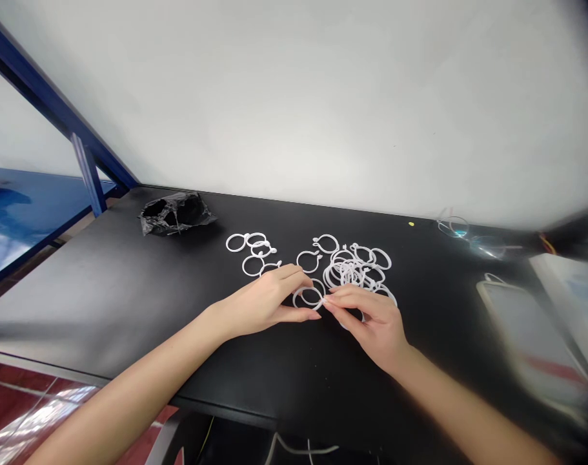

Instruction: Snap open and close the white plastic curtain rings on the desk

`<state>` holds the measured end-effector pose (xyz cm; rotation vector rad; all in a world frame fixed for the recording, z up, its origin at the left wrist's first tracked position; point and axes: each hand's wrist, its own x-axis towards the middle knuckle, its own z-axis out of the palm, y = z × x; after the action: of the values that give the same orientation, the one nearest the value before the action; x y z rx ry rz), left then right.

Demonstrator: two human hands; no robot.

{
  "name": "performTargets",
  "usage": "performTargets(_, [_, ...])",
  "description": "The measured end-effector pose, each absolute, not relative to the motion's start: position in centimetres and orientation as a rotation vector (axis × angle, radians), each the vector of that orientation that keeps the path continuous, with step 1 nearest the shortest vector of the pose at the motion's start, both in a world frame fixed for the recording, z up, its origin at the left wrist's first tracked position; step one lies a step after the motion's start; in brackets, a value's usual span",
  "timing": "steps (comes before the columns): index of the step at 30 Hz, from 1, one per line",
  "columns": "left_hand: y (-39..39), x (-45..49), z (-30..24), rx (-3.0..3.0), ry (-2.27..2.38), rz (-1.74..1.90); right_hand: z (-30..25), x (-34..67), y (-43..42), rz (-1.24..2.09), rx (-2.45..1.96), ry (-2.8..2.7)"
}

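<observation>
A thin white plastic ring (296,305) is between my two hands, low over the black table. My right hand (374,318) pinches the ring's right side, where its ends seem to meet, between thumb and fingertips. My left hand (269,298) curves round the ring from the left, thumb below and fingers above; exact contact is hard to see. Just behind it shows another ring (317,283). A heap of similar rings (352,268) lies beyond my right hand, partly covered by it. Several loose rings (252,265), with small eyelet-like ends, lie beyond my left hand.
On the black table (177,271), a crumpled black plastic bag (177,213) lies at the back left. Eyeglasses (453,226) rest at the back right. Nearer stands a pale phone-like object (526,329), blurred. A white wall (294,116) rises behind, with a blue frame (56,97) at left.
</observation>
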<state>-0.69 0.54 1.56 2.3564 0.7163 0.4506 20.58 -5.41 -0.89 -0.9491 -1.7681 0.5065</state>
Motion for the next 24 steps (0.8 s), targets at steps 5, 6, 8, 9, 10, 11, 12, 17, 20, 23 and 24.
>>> performTargets(5, [1.0,-1.1,1.9,2.472,0.742,0.568,-1.0,20.4,-5.4,0.316,-0.939,-1.815])
performTargets(6, [1.3,-1.4,2.0,2.526,0.784,0.594,-1.1,20.4,-5.4,0.263,-0.946,-1.856])
performTargets(8, [2.2,-2.3,2.2,2.652,0.928,0.600,-1.3,20.4,-5.4,0.166,-0.987,-1.944])
performTargets(9, [2.7,-2.8,2.3,2.714,1.024,0.567,-1.4,20.4,-5.4,0.127,-1.014,-1.981])
performTargets(10, [3.1,-3.3,2.3,2.764,1.123,0.519,-1.5,20.4,-5.4,0.100,-1.042,-2.010])
performTargets(11, [3.6,-3.9,2.3,2.796,1.214,0.466,-1.6,20.5,-5.4,0.087,-1.066,-2.029])
performTargets(12, [4.0,-4.4,2.2,2.811,1.294,0.416,-1.7,20.5,-5.4,0.089,-1.085,-2.041])
performTargets(17, [4.9,-5.7,1.6,2.812,1.429,0.294,-1.8,20.5,-5.4,0.163,-1.106,-2.087])
performTargets(20, [4.9,-5.8,1.5,2.795,1.439,0.301,-1.7,20.4,-5.4,0.159,-1.085,-2.066])
performTargets(23, [4.4,-5.2,1.8,2.704,1.427,0.470,-1.4,20.2,-5.4,0.131,-1.029,-2.013])
performTargets(24, [4.0,-4.7,2.0,2.649,1.383,0.555,-1.3,20.2,-5.4,0.124,-1.015,-1.993])
